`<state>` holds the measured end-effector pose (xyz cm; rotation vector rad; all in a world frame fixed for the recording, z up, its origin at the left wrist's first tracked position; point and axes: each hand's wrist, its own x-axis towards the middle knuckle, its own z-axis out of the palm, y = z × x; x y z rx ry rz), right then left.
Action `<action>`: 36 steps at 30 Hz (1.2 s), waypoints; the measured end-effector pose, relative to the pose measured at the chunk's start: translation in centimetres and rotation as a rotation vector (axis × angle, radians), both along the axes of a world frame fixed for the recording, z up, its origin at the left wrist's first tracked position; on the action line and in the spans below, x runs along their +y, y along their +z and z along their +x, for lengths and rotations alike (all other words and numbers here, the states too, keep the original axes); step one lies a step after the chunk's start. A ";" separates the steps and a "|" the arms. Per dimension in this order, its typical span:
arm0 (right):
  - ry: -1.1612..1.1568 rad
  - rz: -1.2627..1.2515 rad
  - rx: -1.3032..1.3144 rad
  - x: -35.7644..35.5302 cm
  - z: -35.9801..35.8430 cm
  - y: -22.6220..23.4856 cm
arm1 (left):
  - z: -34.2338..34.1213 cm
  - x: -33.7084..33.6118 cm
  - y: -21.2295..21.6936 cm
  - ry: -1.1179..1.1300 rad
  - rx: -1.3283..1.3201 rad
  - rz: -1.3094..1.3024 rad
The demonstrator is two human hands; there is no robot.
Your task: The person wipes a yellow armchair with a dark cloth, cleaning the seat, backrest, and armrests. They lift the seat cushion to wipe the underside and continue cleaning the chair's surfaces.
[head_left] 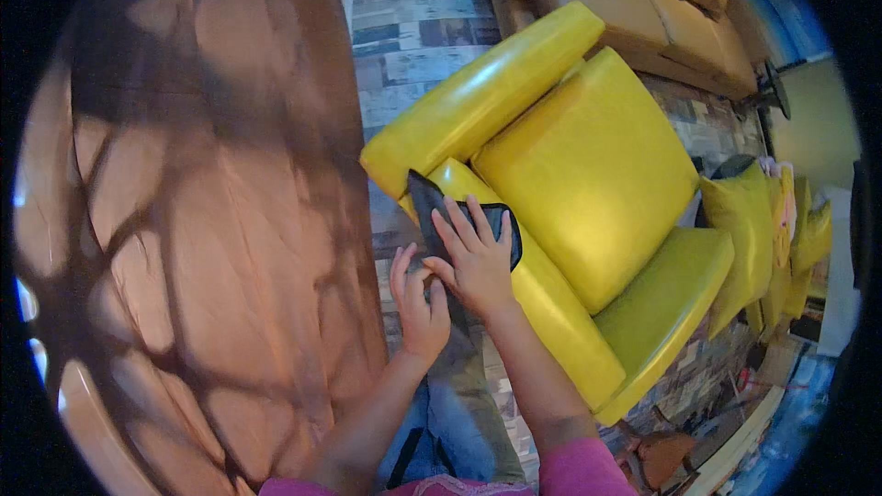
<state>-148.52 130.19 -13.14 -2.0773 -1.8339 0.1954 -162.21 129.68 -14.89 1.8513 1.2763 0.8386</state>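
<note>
A yellow armchair (588, 174) with a glossy cover stands in front of me, its backrest (560, 312) nearest my body. Over the backrest's top lies a dark grey cloth piece (425, 197) with black edging, one corner pointing away from me. My right hand (480, 262) rests on this cloth, palm down and fingers spread. To its left, my left hand (423, 312) is held up with loosely bent, separated fingers beside the cloth's near edge. Nothing shows in its fingers. Part of the cloth is hidden under my right hand.
A large brown, creased covering (230, 220) fills the left side, crossed by shadows. At the back right is a tan sofa (611, 5). Yellow cushions (740, 248) are stacked beyond the chair's right arm. Wooden pieces (735, 441) lie at the lower right on the patterned floor (413, 64).
</note>
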 end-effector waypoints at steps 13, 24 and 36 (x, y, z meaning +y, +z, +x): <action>-0.371 -0.195 -0.117 -18.2 1.9 -0.6 | 4.4 -8.7 0.9 -0.510 0.180 -0.058; -0.330 -0.118 0.038 -19.0 3.8 -1.1 | 8.0 -12.8 0.7 -0.371 0.301 0.086; -0.703 -0.142 0.033 -39.7 7.5 -0.5 | 13.3 -29.4 2.3 -0.812 0.446 0.060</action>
